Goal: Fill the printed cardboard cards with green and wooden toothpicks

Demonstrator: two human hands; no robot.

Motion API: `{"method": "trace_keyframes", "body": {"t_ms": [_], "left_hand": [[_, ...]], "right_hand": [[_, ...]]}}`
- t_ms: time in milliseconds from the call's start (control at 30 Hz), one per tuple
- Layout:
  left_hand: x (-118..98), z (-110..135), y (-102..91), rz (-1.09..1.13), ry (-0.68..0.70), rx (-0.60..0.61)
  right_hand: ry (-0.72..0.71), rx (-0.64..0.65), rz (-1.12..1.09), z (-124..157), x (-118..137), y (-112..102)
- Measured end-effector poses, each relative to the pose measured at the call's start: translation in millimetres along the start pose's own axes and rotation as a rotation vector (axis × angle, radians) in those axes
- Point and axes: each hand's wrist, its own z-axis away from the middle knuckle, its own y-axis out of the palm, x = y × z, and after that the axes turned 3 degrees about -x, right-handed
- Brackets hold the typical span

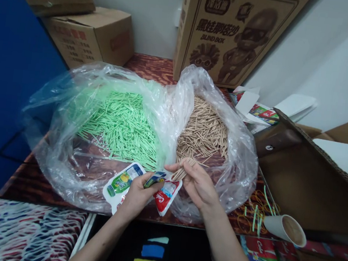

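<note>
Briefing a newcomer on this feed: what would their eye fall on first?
Bright green sticks, heaped in clear plastic left of centre, would probably strike first, then the tan stick pile to their right. In front of these, the right hand holds a small tan bundle and the left hand a printed packet.

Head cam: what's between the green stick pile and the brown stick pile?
Bunched clear plastic, bag walls gathered up, lies between the green sticks and the brown sticks. Seen in the head view.
</note>
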Motion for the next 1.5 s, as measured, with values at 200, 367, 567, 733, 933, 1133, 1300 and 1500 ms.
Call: {"method": "trace_keyframes", "body": {"t_ms": [200, 367, 567, 733, 933, 1133, 1300, 1500], "left_hand": [[0.9, 2.8, 0.1, 0.174, -0.117, -0.005], [3.8, 3.3, -0.6, 0.120, -0.080, -0.002], [-2.8, 4.0, -1.1, -0.068, 0.077, -0.012], [-5.8, 6.4, -10.5, -0.134, 0.112, -0.041], [-15.0, 14.3, -21.2, -0.165, 0.146, -0.068], [-19.1, 26.6, -37.6, -0.148, 0.116, -0.071], [-29.9, 26.3, -76.6, -0.190, 0.092, -0.060], [-41.3, -16.0, -157.3, -0.040, 0.034, -0.428]], "right_hand": [[0.013, -0.017, -0.024, -1.8, 0.4, -2.9], [-0.005, -0.035, -0.003, 0.5, -5.6, 4.5], [-0.012, 0.016, 0.196, 6.7, -4.7, 12.9], [-0.168, 0.089, 0.472, 17.6, 9.7, 16.5], [-0.408, 0.040, 0.819, 22.0, -4.1, 20.1], [-0.381, 0.180, 0.986, 30.8, -5.5, 35.5], [-0.323, 0.347, 0.915, 15.8, -15.2, 55.6], [-0.330, 0.047, 0.850, -57.0, -45.7, 49.7]]}}
